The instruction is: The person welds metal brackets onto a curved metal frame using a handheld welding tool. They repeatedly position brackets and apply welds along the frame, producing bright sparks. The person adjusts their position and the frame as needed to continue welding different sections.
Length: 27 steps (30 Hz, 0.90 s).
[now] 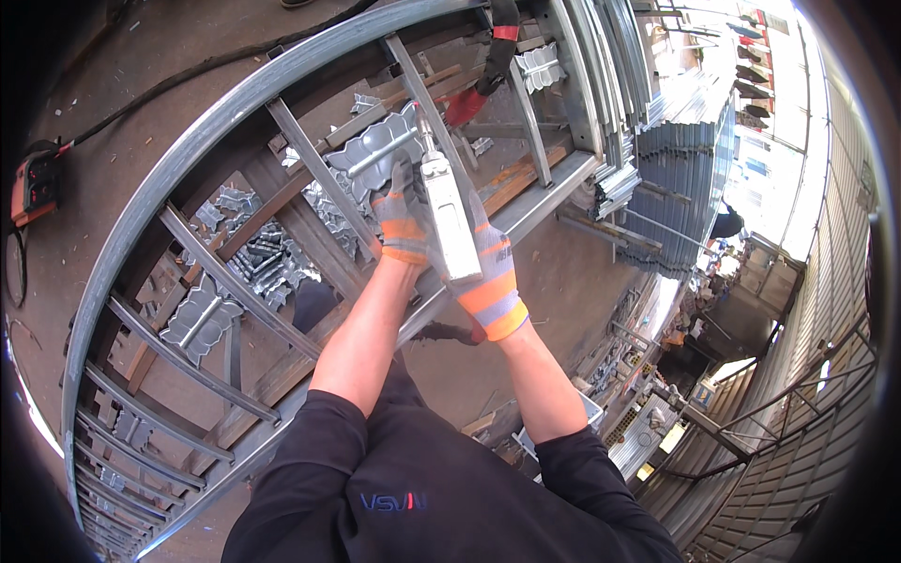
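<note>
My right hand (490, 272), in a grey and orange work glove, is wrapped around a white handheld welding gun (452, 220). The gun's narrow metal nozzle points away from me, its tip by a cross bar and a silvery leaf-shaped metal ornament (374, 150). A thin rod runs along the middle of that ornament. My left hand (402, 220), gloved alike, is closed at the ornament's near edge, right beside the gun. Its fingertips are partly hidden, so whether it grips the ornament or the gun is unclear. Both lie over a large curved steel frame (169, 155) with cross bars.
Loose ornaments (263, 249) lie heaped beneath the frame; another ornament (202, 319) sits among the left bars. A dark shape with red parts (465, 106) reaches in at the top. Stacked steel tubes (680, 169) stand right. An orange-black machine (38, 186) is far left, near a black cable (164, 86).
</note>
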{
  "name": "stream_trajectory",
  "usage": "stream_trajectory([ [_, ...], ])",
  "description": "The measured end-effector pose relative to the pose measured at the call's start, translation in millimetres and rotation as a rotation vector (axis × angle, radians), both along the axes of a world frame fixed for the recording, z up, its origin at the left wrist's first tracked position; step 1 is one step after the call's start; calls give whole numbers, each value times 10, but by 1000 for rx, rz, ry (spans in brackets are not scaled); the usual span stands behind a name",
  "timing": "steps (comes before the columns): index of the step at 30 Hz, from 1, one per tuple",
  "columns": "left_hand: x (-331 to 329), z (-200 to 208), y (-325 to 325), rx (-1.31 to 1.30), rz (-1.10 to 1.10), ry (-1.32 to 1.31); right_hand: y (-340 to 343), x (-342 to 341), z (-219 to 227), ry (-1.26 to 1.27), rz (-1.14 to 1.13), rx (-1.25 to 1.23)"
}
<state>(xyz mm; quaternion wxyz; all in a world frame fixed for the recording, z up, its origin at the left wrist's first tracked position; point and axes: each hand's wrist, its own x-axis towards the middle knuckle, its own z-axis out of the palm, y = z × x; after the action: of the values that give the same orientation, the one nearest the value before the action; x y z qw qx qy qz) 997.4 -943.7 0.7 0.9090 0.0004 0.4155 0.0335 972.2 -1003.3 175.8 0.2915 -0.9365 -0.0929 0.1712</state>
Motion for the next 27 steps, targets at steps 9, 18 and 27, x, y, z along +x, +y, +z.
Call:
stream_trajectory([
  [9,3,148,118,-26,-106,61,-19,-13,-45,9,-15,63],
  [18,12,161,36,263,-86,14,-60,-39,-139,-124,70,-27],
  [27,24,110,42,151,-84,54,-86,-21,-110,-59,24,42],
])
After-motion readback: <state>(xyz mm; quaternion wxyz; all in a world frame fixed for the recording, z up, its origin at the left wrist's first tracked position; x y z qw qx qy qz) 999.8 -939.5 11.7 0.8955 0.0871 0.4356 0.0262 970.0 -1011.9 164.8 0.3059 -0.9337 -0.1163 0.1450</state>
